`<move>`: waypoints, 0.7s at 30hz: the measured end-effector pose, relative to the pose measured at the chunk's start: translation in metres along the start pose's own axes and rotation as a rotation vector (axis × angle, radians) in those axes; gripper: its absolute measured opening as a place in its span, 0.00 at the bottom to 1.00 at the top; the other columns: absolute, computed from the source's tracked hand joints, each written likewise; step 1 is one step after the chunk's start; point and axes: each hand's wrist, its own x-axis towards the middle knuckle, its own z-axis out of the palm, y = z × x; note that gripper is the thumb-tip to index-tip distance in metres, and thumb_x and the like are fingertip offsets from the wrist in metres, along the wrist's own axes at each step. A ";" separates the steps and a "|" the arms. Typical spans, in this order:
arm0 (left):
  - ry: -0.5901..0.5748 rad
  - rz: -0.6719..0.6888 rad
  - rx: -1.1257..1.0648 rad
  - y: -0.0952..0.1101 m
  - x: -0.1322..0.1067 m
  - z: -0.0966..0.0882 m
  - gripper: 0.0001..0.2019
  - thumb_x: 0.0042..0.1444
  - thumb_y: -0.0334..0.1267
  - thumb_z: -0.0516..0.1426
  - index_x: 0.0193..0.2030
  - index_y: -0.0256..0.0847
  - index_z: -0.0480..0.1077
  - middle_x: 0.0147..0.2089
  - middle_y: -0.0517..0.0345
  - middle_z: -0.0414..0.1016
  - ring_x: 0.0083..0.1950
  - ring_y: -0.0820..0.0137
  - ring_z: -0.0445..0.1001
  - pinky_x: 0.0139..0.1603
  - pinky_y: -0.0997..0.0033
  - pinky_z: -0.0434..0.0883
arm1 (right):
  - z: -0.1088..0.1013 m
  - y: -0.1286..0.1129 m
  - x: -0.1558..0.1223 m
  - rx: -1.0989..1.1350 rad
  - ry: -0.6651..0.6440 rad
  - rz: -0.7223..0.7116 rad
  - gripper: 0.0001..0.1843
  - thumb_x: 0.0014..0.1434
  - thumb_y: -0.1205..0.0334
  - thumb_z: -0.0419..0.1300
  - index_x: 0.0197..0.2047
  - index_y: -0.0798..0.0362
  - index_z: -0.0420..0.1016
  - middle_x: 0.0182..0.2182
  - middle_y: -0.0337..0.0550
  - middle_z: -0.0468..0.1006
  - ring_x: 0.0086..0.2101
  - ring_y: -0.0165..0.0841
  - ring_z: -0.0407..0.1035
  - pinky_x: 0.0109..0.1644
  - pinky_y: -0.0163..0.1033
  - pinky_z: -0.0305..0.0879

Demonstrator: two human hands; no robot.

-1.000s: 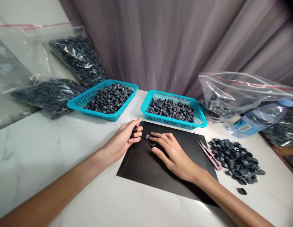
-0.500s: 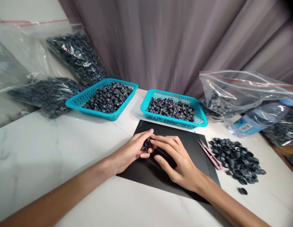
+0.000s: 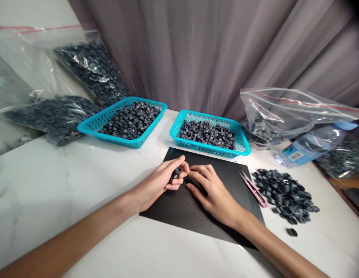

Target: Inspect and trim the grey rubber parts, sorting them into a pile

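Note:
My left hand is curled over the black mat. Cupped in its fingers are small dark grey plastic caps, hollow and round; the hand hides how many there are. Just right of it, my right hand hovers with fingers stretched and thumb apart, its fingertips close to the left fingers. Nothing shows between its thumb and fingers. Pink thread snips lie on the mat's right edge, blades pointing away. Beyond them a heap of similar grey caps is spread on the table, and one loose cap lies nearer me.
Two turquoise baskets full of grey pieces, a left basket and a right basket, stand behind the mat. Filled clear bags lean at the left. Another zip bag and a water bottle stand at the back right.
My right hand has drawn back slightly from the caps, so more of them shows in my left hand. The left fingers have curled further round them. The view has shifted a little.

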 end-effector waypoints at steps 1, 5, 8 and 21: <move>-0.005 0.008 0.022 0.000 0.000 0.000 0.19 0.66 0.52 0.53 0.35 0.36 0.68 0.29 0.64 0.57 0.25 0.80 0.49 0.22 0.80 0.46 | 0.001 0.000 0.001 -0.011 -0.003 -0.003 0.16 0.70 0.65 0.53 0.59 0.45 0.67 0.53 0.46 0.72 0.51 0.41 0.64 0.56 0.50 0.68; -0.009 0.037 0.096 -0.002 0.001 0.001 0.22 0.65 0.55 0.51 0.32 0.37 0.66 0.29 0.63 0.56 0.26 0.79 0.50 0.22 0.79 0.47 | 0.005 0.000 0.001 -0.067 0.037 0.014 0.08 0.70 0.67 0.53 0.50 0.49 0.69 0.45 0.46 0.75 0.44 0.40 0.66 0.50 0.47 0.68; -0.040 0.043 0.128 -0.002 0.001 0.003 0.21 0.66 0.54 0.51 0.32 0.37 0.66 0.28 0.64 0.54 0.25 0.79 0.50 0.22 0.79 0.47 | 0.006 0.000 0.002 -0.109 0.049 -0.004 0.06 0.70 0.69 0.52 0.47 0.51 0.67 0.43 0.47 0.74 0.43 0.40 0.67 0.48 0.47 0.68; -0.107 -0.070 -0.144 -0.011 -0.005 0.011 0.17 0.66 0.49 0.54 0.35 0.36 0.64 0.28 0.67 0.51 0.24 0.82 0.45 0.21 0.80 0.41 | -0.002 -0.010 -0.006 0.211 0.446 0.016 0.07 0.65 0.70 0.59 0.45 0.51 0.71 0.37 0.42 0.75 0.37 0.34 0.70 0.43 0.41 0.69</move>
